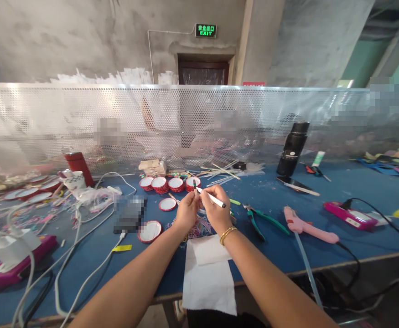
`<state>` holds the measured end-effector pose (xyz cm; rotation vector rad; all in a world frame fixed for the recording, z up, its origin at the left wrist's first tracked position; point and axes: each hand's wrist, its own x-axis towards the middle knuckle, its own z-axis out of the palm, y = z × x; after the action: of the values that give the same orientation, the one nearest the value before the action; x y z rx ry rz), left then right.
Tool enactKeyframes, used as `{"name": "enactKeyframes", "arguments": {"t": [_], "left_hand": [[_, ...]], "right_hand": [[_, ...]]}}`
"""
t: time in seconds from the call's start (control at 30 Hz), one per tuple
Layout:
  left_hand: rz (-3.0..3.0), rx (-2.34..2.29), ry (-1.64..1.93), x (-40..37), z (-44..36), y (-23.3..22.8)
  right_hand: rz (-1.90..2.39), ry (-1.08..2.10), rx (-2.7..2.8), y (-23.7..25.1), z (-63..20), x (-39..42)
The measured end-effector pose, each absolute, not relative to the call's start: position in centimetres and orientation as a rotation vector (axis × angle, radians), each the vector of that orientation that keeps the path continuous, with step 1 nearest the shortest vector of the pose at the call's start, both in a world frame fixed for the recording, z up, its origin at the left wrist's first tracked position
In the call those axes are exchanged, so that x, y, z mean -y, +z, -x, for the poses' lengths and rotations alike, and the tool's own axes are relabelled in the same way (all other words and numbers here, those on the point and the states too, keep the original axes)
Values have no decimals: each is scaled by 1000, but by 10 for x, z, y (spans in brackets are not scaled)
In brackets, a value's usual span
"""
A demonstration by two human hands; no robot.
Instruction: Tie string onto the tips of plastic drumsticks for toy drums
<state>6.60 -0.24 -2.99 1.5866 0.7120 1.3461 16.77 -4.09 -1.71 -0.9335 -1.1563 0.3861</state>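
In the middle of the head view, my left hand [186, 211] pinches a small flat stick [195, 187] upright, its top part dark green. Close beside it, my right hand [217, 214], with a gold bracelet at the wrist, grips a white marker pen [213, 198] with a black end. The pen's other end points at the stick; whether they touch I cannot tell. Beneath the hands lies a pile of small coloured bands or strips [201, 228]. A white paper sheet [209, 278] hangs over the table edge between my forearms.
Red-rimmed white discs [168, 204] stand stacked and loose at left of centre. Pliers [269, 221], a pink glue gun [308, 226], and a purple power strip [349, 216] lie right. A phone [130, 216], white cables [78, 237] and a red bottle [79, 167] are left; a black bottle [292, 149] stands behind.
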Motion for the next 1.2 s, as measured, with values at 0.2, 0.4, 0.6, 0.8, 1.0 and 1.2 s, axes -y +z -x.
{"name": "enactKeyframes", "arguments": {"t": [0.2,0.4,0.6,0.8,1.0,1.2], "left_hand": [[-1587,-744,1335,2,-66,-32],[-1579,-699,1345,1,-66,-32],[-1627,-769,1340,1,-65,-32],[-1606,-730,1333,1,-66,-33],[-1605,-732,1335,2,-66,-32],[-1571,-700,1326,4,-67,-30]], "right_hand": [[949,379,1159,-18,-168,39],[942,362,1128,-18,-169,40],[950,376,1171,-16,-168,42],[961,333,1139,-18,-170,40],[938,373,1175,-19,-168,40],[980,328,1120,-17,-170,40]]}}
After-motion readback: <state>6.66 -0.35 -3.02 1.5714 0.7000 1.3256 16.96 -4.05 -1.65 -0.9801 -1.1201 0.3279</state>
